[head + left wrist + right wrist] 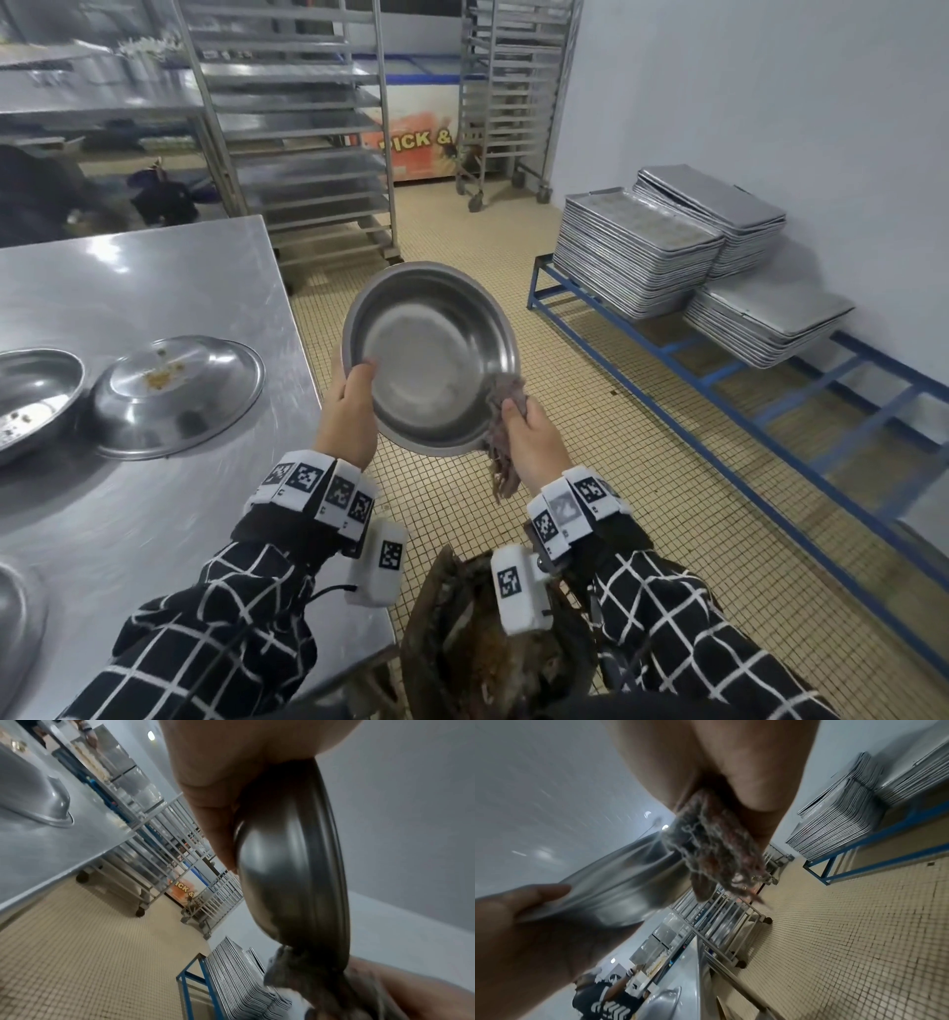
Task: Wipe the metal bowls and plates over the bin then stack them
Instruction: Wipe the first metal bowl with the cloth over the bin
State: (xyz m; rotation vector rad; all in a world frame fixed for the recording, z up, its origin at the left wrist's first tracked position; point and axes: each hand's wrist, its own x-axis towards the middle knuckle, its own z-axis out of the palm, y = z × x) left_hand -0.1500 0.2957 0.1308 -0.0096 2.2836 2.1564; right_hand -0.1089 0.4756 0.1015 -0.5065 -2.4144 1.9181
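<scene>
Steel table [154, 288] on the left keeps the dirty plates close; bowl [436, 354] tipped toward the person above the bin [462, 658] — left hand [346, 411] clamps its rim, right hand [531, 437] pinches the rag [500, 411] against the edge

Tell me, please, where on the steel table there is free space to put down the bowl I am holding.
The steel table is bare along its far edge, beyond the upturned plate, and in the middle strip between that plate and your left sleeve. The left side is crowded: a dirty bowl touches the plate, and another rim shows lower.
</scene>
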